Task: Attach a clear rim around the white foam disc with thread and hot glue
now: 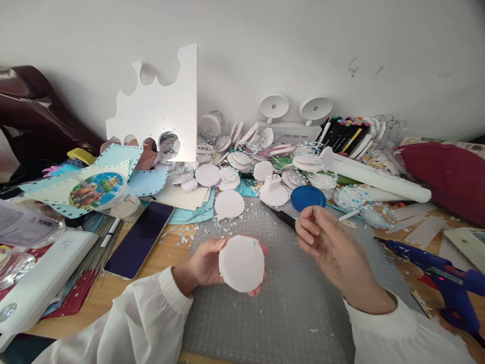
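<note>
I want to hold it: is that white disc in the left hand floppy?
The white disc is probably stiff: it looks flat in the left hand. Likely light, since one hand holds it. Its uneven rim might crumble if squeezed.

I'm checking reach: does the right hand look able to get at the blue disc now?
Probably yes: the right hand is close to the blue disc, and nothing visible blocks the way between them.

The held disc (241,264) is white, the mat (261,328) grey with a pale grid, the glue gun (449,288) blue.
</note>
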Motion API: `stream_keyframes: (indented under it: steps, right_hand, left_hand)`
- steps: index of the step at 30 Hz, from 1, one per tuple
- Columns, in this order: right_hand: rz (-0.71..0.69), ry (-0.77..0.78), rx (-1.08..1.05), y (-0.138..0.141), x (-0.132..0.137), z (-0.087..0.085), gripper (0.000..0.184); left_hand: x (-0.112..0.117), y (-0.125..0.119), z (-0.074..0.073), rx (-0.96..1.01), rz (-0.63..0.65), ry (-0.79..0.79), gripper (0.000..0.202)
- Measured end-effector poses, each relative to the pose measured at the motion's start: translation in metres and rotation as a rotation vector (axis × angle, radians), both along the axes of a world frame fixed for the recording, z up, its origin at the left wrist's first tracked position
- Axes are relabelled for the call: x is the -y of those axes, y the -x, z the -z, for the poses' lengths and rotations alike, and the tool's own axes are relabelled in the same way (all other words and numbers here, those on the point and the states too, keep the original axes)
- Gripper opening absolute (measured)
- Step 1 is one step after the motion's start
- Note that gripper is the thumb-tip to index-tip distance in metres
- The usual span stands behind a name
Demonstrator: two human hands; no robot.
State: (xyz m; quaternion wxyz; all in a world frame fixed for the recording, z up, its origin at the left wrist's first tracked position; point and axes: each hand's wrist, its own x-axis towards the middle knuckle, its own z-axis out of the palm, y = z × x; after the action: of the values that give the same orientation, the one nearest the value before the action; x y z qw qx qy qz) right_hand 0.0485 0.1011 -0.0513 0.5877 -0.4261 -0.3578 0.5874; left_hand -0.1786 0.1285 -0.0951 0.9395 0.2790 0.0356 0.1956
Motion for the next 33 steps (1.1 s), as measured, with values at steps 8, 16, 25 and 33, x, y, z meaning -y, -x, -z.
stream_keyframes:
  steps: [8,16,25,33]
  right_hand:
    - [-0.002,0.127,-0.132,0.016,0.016,0.008,0.019]
    - [-0.065,0.109,-0.149,0.021,0.021,0.008,0.015]
    - [0.023,0.042,-0.049,0.023,0.019,0.010,0.029]
    - [0.063,-0.052,0.169,0.025,0.031,0.016,0.022]
  left_hand:
    - [0.005,-0.002,-0.013,-0.045,-0.102,-0.043,0.060]
    - [0.006,-0.010,-0.014,-0.073,-0.301,-0.161,0.055]
    - [0.006,-0.007,-0.009,-0.125,-0.328,-0.177,0.048]
    - [0.007,-0.008,-0.011,-0.087,-0.330,-0.172,0.037]
